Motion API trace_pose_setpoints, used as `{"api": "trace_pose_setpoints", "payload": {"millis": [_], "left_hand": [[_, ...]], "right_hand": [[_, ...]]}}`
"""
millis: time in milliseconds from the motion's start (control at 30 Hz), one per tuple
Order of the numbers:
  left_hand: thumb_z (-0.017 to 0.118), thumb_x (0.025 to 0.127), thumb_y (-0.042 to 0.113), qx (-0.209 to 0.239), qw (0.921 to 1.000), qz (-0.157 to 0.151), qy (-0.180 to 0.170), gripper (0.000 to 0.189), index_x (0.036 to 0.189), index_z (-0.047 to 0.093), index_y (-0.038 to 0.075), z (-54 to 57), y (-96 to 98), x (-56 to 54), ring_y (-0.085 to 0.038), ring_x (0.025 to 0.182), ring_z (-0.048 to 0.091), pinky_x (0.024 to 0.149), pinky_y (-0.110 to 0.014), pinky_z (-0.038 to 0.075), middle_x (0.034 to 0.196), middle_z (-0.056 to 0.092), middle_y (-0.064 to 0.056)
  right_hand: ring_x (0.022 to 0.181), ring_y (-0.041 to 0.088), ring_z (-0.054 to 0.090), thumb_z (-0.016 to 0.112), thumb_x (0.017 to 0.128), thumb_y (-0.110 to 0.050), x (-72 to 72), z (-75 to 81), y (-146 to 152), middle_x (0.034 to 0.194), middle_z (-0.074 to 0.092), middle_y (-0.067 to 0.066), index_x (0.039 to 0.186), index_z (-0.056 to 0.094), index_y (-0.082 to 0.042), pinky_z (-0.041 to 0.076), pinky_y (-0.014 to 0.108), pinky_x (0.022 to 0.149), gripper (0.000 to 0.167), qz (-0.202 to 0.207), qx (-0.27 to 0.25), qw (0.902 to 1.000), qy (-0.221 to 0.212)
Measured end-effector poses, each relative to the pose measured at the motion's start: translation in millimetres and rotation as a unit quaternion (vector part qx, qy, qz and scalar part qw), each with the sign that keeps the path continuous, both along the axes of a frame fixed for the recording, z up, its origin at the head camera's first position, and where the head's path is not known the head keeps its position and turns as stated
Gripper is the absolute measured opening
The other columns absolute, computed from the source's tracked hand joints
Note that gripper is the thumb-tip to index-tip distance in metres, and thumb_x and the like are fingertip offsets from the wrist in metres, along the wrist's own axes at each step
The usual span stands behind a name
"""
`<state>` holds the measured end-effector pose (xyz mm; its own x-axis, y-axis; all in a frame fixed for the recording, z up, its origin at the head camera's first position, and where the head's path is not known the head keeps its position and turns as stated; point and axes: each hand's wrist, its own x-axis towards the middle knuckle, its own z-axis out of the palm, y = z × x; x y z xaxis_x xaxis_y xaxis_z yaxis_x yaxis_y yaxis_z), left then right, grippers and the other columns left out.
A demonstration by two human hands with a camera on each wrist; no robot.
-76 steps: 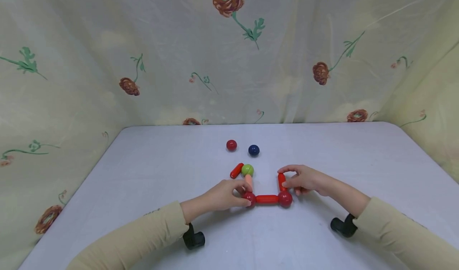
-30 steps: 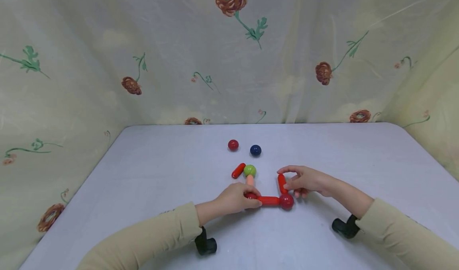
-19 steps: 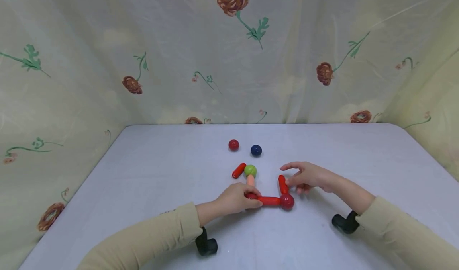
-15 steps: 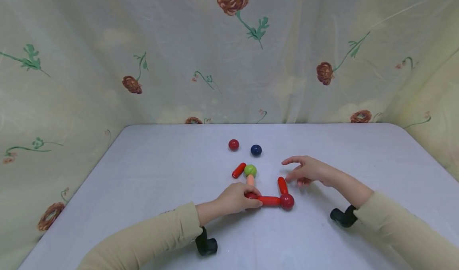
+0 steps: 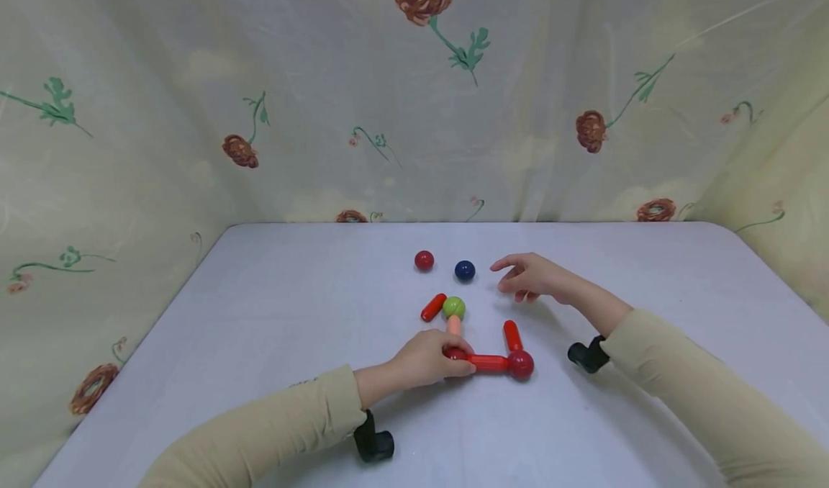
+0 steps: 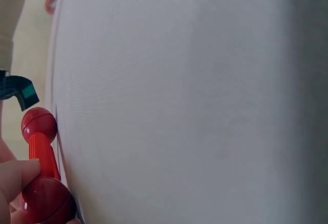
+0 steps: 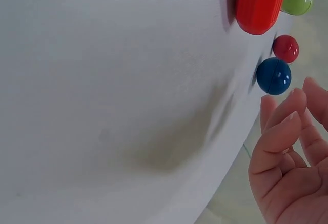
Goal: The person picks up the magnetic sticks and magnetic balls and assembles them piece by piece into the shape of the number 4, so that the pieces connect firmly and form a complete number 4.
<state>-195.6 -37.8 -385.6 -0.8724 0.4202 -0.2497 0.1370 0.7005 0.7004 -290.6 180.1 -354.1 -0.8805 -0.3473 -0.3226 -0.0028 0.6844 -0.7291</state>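
In the head view my left hand [image 5: 427, 358] grips the red ball [image 5: 456, 355] at the left corner of a U-shaped assembly of balls and rods. Its thumb lies against the red rod [image 6: 43, 152] in the left wrist view. That rod runs to a second red ball [image 5: 521, 365], from which an upright-pointing red rod [image 5: 512, 336] extends away. A pink rod [image 5: 454, 325] links the held ball to a light green ball [image 5: 454, 308]. My right hand [image 5: 537, 278] hovers with nothing held, fingers loosely bent, just right of a dark blue ball [image 5: 465, 271].
A loose red rod [image 5: 433, 307] lies beside the green ball. Farther back sits a loose red ball [image 5: 424, 260], left of the blue one. The white table [image 5: 311, 294] ends at a floral curtain [image 5: 311, 114].
My right hand has let go of the right-hand red rod, lifted, and moved away and left toward the blue ball. Earlier, my left hand shifted slightly right on the corner ball.
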Motion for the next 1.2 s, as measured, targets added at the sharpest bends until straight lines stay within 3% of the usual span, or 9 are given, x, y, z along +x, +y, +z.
{"api": "trace_pose_setpoints", "payload": {"millis": [200, 433, 533, 667, 800, 933, 1033, 1200], "left_hand": [[0.070, 0.080, 0.026, 0.003, 0.9998, -0.011, 0.016, 0.027, 0.105, 0.068, 0.016, 1.8, -2.4, 1.3, -0.010, 0.055, 0.048, 0.049, -0.018, 0.035, 0.058, 0.047, 0.002], [0.074, 0.075, 0.034, -0.014, 0.9947, 0.012, 0.101, 0.035, 0.107, 0.068, 0.021, 6.8, -1.3, 5.4, -0.010, 0.081, 0.045, 0.053, -0.018, 0.040, 0.077, 0.049, 0.004], [0.073, 0.076, 0.032, 0.002, 0.9913, 0.009, 0.131, 0.034, 0.107, 0.067, 0.021, 9.2, 3.0, 6.6, -0.009, 0.079, 0.046, 0.052, -0.017, 0.040, 0.076, 0.050, 0.002], [0.072, 0.079, 0.028, 0.037, 0.9853, -0.013, 0.166, 0.031, 0.108, 0.067, 0.020, 10.2, 10.5, 7.1, -0.007, 0.074, 0.049, 0.054, -0.015, 0.041, 0.085, 0.058, 0.001], [0.071, 0.080, 0.027, 0.060, 0.9809, -0.046, 0.179, 0.031, 0.110, 0.067, 0.020, 8.9, 20.0, 4.9, -0.007, 0.080, 0.055, 0.061, -0.015, 0.042, 0.092, 0.066, 0.001], [0.070, 0.080, 0.032, 0.021, 0.9761, -0.084, 0.200, 0.033, 0.112, 0.067, 0.023, 6.0, 30.6, 3.2, -0.002, 0.081, 0.055, 0.076, -0.023, 0.039, 0.087, 0.067, 0.008], [0.070, 0.079, 0.034, -0.010, 0.9715, -0.098, 0.216, 0.033, 0.111, 0.067, 0.024, 4.3, 37.2, 2.9, 0.002, 0.079, 0.056, 0.081, -0.027, 0.034, 0.082, 0.067, 0.012], [0.070, 0.079, 0.036, -0.028, 0.9761, -0.104, 0.189, 0.035, 0.113, 0.066, 0.025, 4.3, 45.0, 1.5, 0.001, 0.078, 0.055, 0.078, -0.026, 0.028, 0.081, 0.068, 0.014]], "right_hand": [[0.069, 0.021, 0.056, 0.058, 0.088, -0.017, -7.1, -3.7, -7, 0.113, 0.058, 0.018, 0.132, 0.044, -0.006, 0.047, 0.022, 0.063, 0.047, -0.001, 0.009, 0.9999, 0.007], [0.074, 0.022, 0.058, 0.058, 0.089, -0.017, -12.5, -4.1, -8, 0.117, 0.056, 0.018, 0.132, 0.044, -0.006, 0.050, 0.025, 0.067, 0.047, -0.001, 0.003, 1.0000, 0.009], [0.076, 0.023, 0.058, 0.058, 0.089, -0.017, -15.1, -4.3, -9, 0.119, 0.056, 0.018, 0.131, 0.044, -0.007, 0.050, 0.027, 0.070, 0.046, 0.000, 0.002, 0.9999, 0.010], [0.082, 0.023, 0.059, 0.058, 0.088, -0.018, -18.3, -5.2, -12, 0.123, 0.053, 0.018, 0.132, 0.045, -0.009, 0.051, 0.028, 0.074, 0.046, 0.004, 0.004, 0.9999, 0.016], [0.086, 0.022, 0.059, 0.059, 0.088, -0.021, -21.2, -5.7, -17, 0.129, 0.048, 0.018, 0.133, 0.045, -0.011, 0.051, 0.029, 0.076, 0.048, 0.009, 0.002, 0.9998, 0.018], [0.084, 0.022, 0.058, 0.060, 0.088, -0.022, -23.8, -6.1, -22, 0.133, 0.046, 0.018, 0.134, 0.044, -0.012, 0.050, 0.028, 0.074, 0.050, 0.022, -0.002, 0.9997, 0.013], [0.082, 0.022, 0.058, 0.060, 0.088, -0.022, -26.3, -6.2, -26, 0.134, 0.045, 0.017, 0.134, 0.044, -0.013, 0.050, 0.026, 0.072, 0.050, 0.029, 0.001, 0.9995, 0.014], [0.081, 0.022, 0.059, 0.060, 0.088, -0.024, -31.1, -5.7, -31, 0.134, 0.043, 0.018, 0.136, 0.042, -0.015, 0.050, 0.026, 0.071, 0.053, 0.033, 0.017, 0.9991, 0.021]]}}
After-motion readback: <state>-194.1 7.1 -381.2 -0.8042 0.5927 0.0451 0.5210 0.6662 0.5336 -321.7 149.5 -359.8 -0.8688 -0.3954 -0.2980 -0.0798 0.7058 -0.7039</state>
